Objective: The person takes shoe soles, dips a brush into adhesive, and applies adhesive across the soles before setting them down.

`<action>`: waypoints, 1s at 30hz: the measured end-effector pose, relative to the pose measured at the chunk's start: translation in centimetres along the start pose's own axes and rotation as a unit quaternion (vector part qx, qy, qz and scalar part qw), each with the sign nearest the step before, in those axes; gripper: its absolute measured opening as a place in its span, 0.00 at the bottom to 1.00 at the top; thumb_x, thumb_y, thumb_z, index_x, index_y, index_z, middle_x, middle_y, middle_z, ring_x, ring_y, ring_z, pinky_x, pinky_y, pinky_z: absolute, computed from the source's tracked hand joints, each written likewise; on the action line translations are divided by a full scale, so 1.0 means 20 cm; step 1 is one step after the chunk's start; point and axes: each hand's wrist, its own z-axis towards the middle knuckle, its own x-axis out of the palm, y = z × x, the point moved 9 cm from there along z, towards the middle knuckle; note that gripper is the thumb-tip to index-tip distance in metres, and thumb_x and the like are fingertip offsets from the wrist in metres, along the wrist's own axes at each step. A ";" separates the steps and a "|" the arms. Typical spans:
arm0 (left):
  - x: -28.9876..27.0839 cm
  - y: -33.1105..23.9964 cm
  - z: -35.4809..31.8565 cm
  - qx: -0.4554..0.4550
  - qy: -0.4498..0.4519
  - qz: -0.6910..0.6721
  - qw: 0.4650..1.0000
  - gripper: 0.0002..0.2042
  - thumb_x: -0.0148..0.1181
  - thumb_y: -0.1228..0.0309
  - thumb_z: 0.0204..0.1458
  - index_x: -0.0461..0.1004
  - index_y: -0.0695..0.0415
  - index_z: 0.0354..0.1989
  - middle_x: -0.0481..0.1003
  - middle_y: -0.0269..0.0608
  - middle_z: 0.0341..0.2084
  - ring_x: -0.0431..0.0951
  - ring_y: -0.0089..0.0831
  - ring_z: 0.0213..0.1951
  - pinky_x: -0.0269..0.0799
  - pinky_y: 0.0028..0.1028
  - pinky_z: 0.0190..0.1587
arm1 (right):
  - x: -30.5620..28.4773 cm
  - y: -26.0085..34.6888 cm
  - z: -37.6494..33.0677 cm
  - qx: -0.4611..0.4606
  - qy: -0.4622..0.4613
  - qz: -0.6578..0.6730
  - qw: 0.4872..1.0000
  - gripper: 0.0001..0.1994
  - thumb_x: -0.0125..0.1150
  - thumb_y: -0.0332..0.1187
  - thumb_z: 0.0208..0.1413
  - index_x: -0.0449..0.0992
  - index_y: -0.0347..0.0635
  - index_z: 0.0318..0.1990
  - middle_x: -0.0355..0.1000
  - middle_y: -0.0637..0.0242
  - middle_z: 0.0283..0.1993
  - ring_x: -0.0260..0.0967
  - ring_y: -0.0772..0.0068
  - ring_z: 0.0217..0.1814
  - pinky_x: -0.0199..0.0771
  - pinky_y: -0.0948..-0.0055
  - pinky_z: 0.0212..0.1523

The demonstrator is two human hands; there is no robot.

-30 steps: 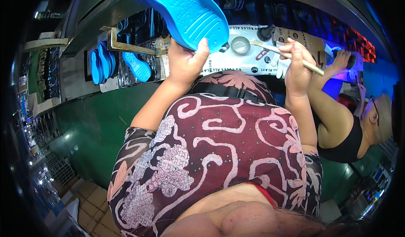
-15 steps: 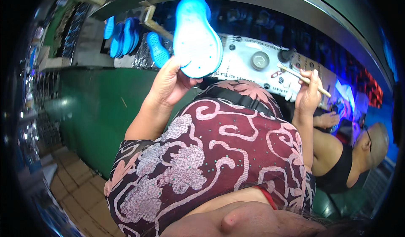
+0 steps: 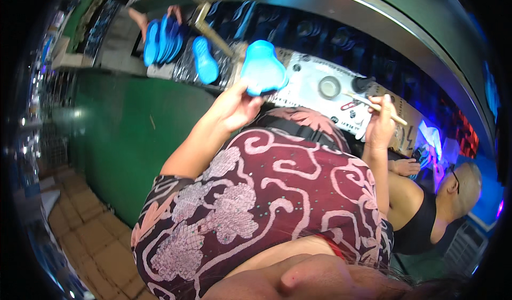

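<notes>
My left hand (image 3: 234,108) grips a bright blue shoe sole (image 3: 262,68) by its heel end and holds it over the near edge of the workbench. My right hand (image 3: 380,124) holds a thin wooden-handled brush (image 3: 376,107) that points left toward a small round tin (image 3: 329,87). The tin stands on a white sheet of paper (image 3: 304,84) spread on the bench. My patterned maroon top fills the lower middle of the view.
A row of blue soles (image 3: 162,41) stands at the bench's far left, with one more sole (image 3: 205,60) lying beside them. The green bench front (image 3: 128,134) drops to a tiled floor (image 3: 90,236). Another person in a black top (image 3: 426,220) sits close on my right.
My left hand has lowered the blue sole from high and close to the camera down toward the bench edge. The view has swung left. My right hand still holds the brush.
</notes>
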 end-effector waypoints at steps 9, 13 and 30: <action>0.93 0.04 0.12 -0.098 0.369 0.327 0.865 0.30 0.61 0.69 0.42 0.59 0.69 0.54 0.73 0.47 0.39 0.77 0.27 0.27 0.70 0.16 0.16 | -0.09 0.02 -0.15 0.008 -0.104 -0.057 0.993 0.18 0.47 0.40 0.60 0.71 0.35 0.25 0.66 0.67 0.22 0.60 0.79 0.25 0.60 0.81 0.29; 1.60 0.15 0.63 -0.051 0.325 0.267 0.906 0.22 0.60 0.69 0.48 0.63 0.69 0.48 0.73 0.52 0.37 0.76 0.28 0.36 0.75 0.20 0.33 | -0.19 0.07 -0.25 0.035 -0.153 -0.027 0.987 0.17 0.46 0.38 0.60 0.73 0.33 0.27 0.66 0.68 0.22 0.60 0.80 0.25 0.59 0.81 0.29; -0.96 -0.48 0.61 0.078 -0.173 0.375 0.907 0.14 0.56 0.63 0.50 0.68 0.59 0.39 0.73 0.44 0.32 0.75 0.35 0.35 0.72 0.30 0.38 | -0.15 -0.10 -0.17 0.052 -0.132 -0.027 0.990 0.16 0.47 0.38 0.60 0.72 0.35 0.27 0.68 0.66 0.26 0.60 0.80 0.25 0.60 0.81 0.29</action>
